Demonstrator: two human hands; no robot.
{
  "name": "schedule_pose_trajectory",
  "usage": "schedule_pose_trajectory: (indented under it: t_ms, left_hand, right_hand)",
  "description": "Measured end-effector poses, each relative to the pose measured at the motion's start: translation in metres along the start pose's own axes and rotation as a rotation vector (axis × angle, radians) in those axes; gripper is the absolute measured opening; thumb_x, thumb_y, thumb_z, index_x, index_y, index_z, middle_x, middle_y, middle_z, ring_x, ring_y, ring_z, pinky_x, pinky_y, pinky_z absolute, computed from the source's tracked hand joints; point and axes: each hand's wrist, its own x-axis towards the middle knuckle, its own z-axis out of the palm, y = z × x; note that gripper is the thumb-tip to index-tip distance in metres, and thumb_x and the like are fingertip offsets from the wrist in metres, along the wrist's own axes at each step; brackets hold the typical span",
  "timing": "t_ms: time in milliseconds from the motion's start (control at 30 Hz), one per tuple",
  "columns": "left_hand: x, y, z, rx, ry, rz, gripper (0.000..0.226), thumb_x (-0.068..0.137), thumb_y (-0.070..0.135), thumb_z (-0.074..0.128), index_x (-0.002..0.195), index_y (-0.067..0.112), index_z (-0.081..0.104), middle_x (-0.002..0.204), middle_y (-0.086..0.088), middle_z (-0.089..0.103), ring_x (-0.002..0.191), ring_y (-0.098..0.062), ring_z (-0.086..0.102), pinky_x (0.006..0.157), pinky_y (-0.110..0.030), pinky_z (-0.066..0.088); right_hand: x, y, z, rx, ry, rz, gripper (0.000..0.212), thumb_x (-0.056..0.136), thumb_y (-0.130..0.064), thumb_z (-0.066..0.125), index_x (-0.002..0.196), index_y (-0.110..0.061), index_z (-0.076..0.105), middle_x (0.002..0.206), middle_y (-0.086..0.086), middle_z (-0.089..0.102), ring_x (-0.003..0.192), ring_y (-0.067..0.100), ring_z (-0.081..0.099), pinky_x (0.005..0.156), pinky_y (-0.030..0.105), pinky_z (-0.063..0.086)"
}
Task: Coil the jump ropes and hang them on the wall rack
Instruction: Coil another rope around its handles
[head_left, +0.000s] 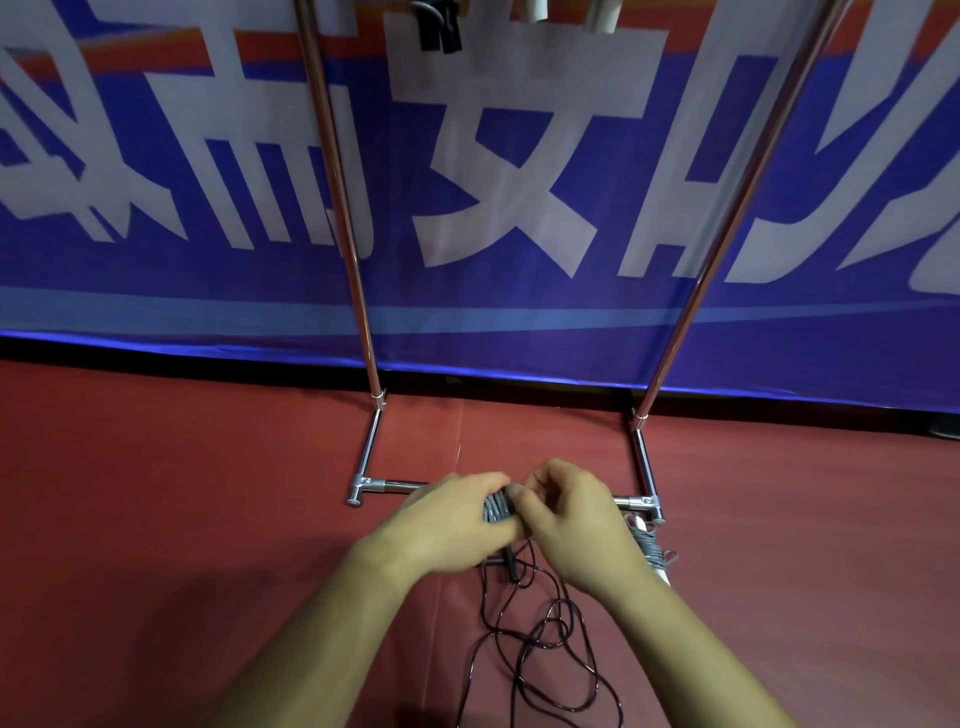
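While the fingers (511, 527) of the left hand (447, 525) curl around a grey rope (496, 508), gripping its bundled strands low in the centre of the frame, the right hand (566, 512) meets it from the other side, thumb and fingertips pinched onto the same bundle. Both hands are closed on the grey coil, touching each other across it. Below them a black rope (545, 639) lies in loose, tangled loops on the red floor (156, 493), running down to the bottom edge; one black handle (509, 564) shows just under the left palm. Just right of the right wrist another grey bundle (655, 553) lies on the floor beside the rack's foot. A chrome rack (641, 467) stands behind the hands, its base bar partly hidden by them, its two poles rising toward the top of the frame. Dark handles (439, 28) hang at the top centre. Behind it all hangs a blue banner (208, 291) with large white characters.
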Motion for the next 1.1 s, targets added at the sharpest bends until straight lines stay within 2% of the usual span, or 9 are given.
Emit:
schedule_pose_trajectory:
  t_ms: [200,367,533,633,833,900,967,1033,1100]
  left_hand:
    - [0.004,0.001,0.006,0.096,-0.033,-0.045,0.03,0.079,0.057,0.052,0.096,0.033,0.054,0.09,0.004,0.069,0.085,-0.026,0.065,0.066,-0.034,0.046]
    - [0.0,0.004,0.016,0.192,-0.087,0.01,0.028,0.082,0.048,0.055,0.104,0.031,0.057,0.104,0.003,0.071,0.095,-0.028,0.066,0.071,-0.033,0.047]
    - [0.006,0.01,0.024,0.078,-0.097,-0.038,0.04,0.071,0.066,0.051,0.101,0.04,0.058,0.09,0.005,0.072,0.081,-0.024,0.07,0.067,-0.033,0.054]
    - [0.008,0.02,0.027,0.191,-0.033,0.026,0.05,0.069,0.068,0.047,0.104,0.035,0.057,0.094,0.002,0.071,0.087,-0.026,0.068,0.064,-0.032,0.045]
    - [0.0,0.022,0.022,0.317,0.098,0.129,0.053,0.067,0.075,0.053,0.097,0.032,0.061,0.083,0.003,0.069,0.08,-0.023,0.064,0.067,-0.031,0.047]
    - [-0.003,0.022,0.015,0.321,0.115,0.152,0.052,0.069,0.073,0.055,0.095,0.028,0.061,0.081,0.002,0.068,0.079,-0.021,0.064,0.069,-0.031,0.048]
    - [-0.005,0.023,0.006,0.326,0.141,0.163,0.05,0.072,0.07,0.06,0.098,0.027,0.057,0.083,0.003,0.068,0.081,-0.021,0.065,0.07,-0.031,0.043]
    - [-0.01,0.024,-0.002,0.309,0.151,0.15,0.058,0.072,0.069,0.065,0.108,0.027,0.047,0.078,0.004,0.063,0.083,-0.023,0.064,0.073,-0.032,0.039]
    - [-0.014,0.024,-0.007,0.297,0.155,0.163,0.067,0.07,0.067,0.069,0.113,0.026,0.037,0.064,0.008,0.05,0.074,-0.023,0.059,0.082,-0.035,0.041]
  right_hand:
    - [-0.003,0.002,0.004,-0.253,0.037,-0.15,0.021,0.094,-0.029,0.056,0.08,-0.014,0.054,0.077,0.003,0.06,0.074,0.028,0.054,0.068,0.042,0.045]
    - [0.0,0.001,0.011,-0.136,-0.17,0.007,0.025,0.096,-0.027,0.054,0.076,-0.012,0.056,0.071,0.0,0.06,0.069,0.022,0.053,0.066,0.037,0.041]
    - [0.006,-0.006,0.008,0.37,-0.027,0.168,0.024,0.086,-0.03,0.059,0.067,-0.017,0.052,0.053,-0.01,0.046,0.052,0.009,0.04,0.055,0.027,0.035]
    - [0.012,-0.002,0.006,0.5,0.016,0.209,0.026,0.081,-0.039,0.057,0.064,-0.02,0.05,0.049,-0.009,0.042,0.048,0.011,0.036,0.051,0.028,0.031]
    - [0.021,0.023,-0.012,-0.161,-0.045,0.024,0.036,0.095,-0.031,0.063,0.065,-0.012,0.054,0.054,-0.003,0.05,0.052,0.011,0.041,0.055,0.028,0.036]
    - [0.019,0.021,-0.014,-0.084,-0.126,0.046,0.032,0.098,-0.031,0.059,0.07,-0.017,0.057,0.068,-0.005,0.057,0.059,0.005,0.047,0.063,0.019,0.04]
    - [0.015,0.017,-0.013,0.211,-0.227,0.189,0.028,0.101,-0.028,0.056,0.073,-0.023,0.058,0.074,-0.005,0.061,0.066,0.008,0.052,0.074,0.027,0.046]
    - [0.01,0.01,-0.014,0.447,-0.337,0.354,0.022,0.102,-0.03,0.054,0.085,-0.02,0.064,0.077,0.003,0.066,0.069,0.018,0.058,0.068,0.039,0.049]
    - [0.005,0.005,-0.021,0.461,-0.499,0.404,0.033,0.104,-0.037,0.047,0.106,-0.009,0.065,0.082,0.016,0.068,0.07,0.028,0.063,0.057,0.037,0.052]
